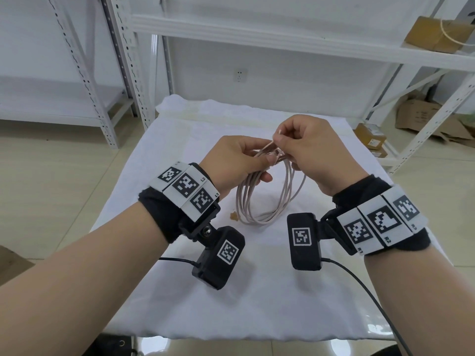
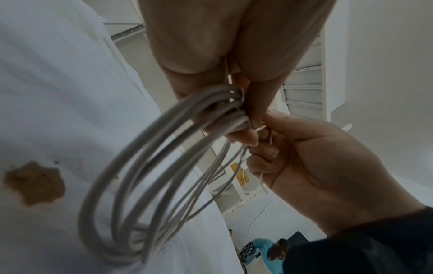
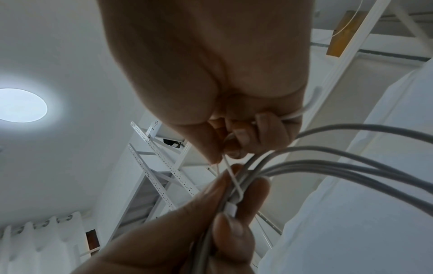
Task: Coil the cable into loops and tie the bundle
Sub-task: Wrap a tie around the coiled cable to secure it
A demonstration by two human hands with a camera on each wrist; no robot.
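A pale cable (image 1: 257,220) is coiled into several loops that hang down to the white cloth. My left hand (image 1: 267,168) grips the top of the bundle, thumb over the strands. In the left wrist view the cable (image 2: 145,166) fans out below that left hand (image 2: 234,118). My right hand (image 1: 279,141) pinches a thin white tie (image 1: 279,131) just above the bundle's top. The right wrist view shows the tie (image 3: 234,181) crossing the gathered strands, between my right hand (image 3: 225,148) and my left hand (image 3: 234,204), its small white head by the left thumb.
A white cloth (image 1: 257,291) covers the table, with a brown stain (image 1: 234,216) beside the coil. White metal shelving (image 1: 257,29) stands behind and to both sides. Cardboard boxes (image 1: 421,116) lie on the floor at the right. A person (image 2: 267,250) sits far off.
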